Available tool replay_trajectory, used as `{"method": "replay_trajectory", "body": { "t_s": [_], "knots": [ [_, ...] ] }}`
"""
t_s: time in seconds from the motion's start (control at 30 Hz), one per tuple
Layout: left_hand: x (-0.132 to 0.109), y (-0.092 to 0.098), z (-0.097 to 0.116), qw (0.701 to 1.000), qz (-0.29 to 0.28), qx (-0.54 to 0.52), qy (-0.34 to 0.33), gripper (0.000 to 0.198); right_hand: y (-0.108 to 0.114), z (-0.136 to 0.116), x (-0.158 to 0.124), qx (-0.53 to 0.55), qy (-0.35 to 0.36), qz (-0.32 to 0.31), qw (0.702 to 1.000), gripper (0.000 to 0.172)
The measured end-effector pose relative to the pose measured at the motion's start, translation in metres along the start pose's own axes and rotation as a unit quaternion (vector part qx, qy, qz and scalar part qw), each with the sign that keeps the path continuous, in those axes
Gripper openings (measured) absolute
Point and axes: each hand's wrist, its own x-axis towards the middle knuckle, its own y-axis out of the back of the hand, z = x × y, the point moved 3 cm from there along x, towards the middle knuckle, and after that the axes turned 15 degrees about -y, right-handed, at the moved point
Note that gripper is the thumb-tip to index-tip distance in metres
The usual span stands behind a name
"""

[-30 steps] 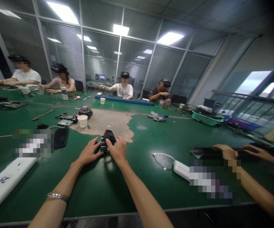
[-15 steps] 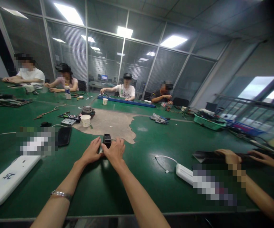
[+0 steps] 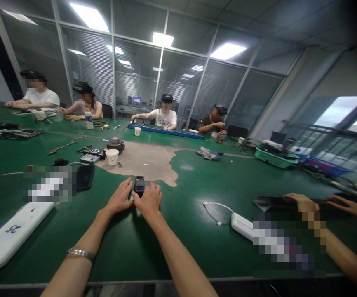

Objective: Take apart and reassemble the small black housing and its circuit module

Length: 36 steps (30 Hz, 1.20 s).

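A small black box-shaped device [image 3: 139, 184] with a bluish display on its near side stands on the green table between my hands. My right hand [image 3: 148, 200] is around its near right side, thumb across the front and the other fingers bent at the right. My left hand [image 3: 121, 197] lies close by on the left, fingers stretched forward, its thumb near the right thumb. A narrow gap shows between the left fingers and the device. The device's lower part is hidden behind my right hand.
Left are a white power strip-like unit [image 3: 14, 235] and a black phone [image 3: 85, 176]. Ahead stand a paper cup [image 3: 112, 156] and electronic parts [image 3: 91, 158]. At right, a white cabled bar [image 3: 242, 225] lies near another person's hand [image 3: 302, 203]. Several people sit across the table [image 3: 197, 181].
The device's near face, dark before, now shows a bluish display. My hands stay almost in place, and the view has shifted slightly.
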Motion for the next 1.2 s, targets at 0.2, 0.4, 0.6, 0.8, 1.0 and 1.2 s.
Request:
{"method": "replay_trajectory", "body": {
  "t_s": [0.2, 0.4, 0.6, 0.8, 1.0, 1.2],
  "knots": [
    [0.001, 0.004, 0.003, 1.0, -0.001, -0.014, -0.001, 0.082, 0.0, -0.002, 0.002, 0.061, 0.005, 0.031, 0.998, 0.047],
    [0.004, 0.01, 0.009, 1.0, -0.006, -0.012, 0.005, 0.089, 0.024, 0.012, 0.023, 0.124, 0.007, 0.1, 0.987, 0.047],
    [0.004, 0.011, 0.011, 1.0, -0.024, 0.002, 0.003, 0.082, 0.033, 0.069, 0.032, 0.08, -0.016, 0.133, 0.988, 0.04],
    [0.004, 0.014, 0.015, 0.999, -0.032, 0.002, 0.003, 0.079, 0.026, 0.09, 0.027, 0.04, -0.04, 0.107, 0.993, 0.035],
    [0.004, 0.014, 0.013, 1.0, -0.03, 0.004, -0.001, 0.079, 0.023, 0.09, 0.022, -0.004, -0.062, 0.076, 0.995, 0.039],
    [0.004, 0.014, 0.014, 1.0, -0.022, 0.0, 0.0, 0.079, 0.021, 0.095, 0.015, -0.02, -0.064, 0.074, 0.995, 0.057]
  ]
}}
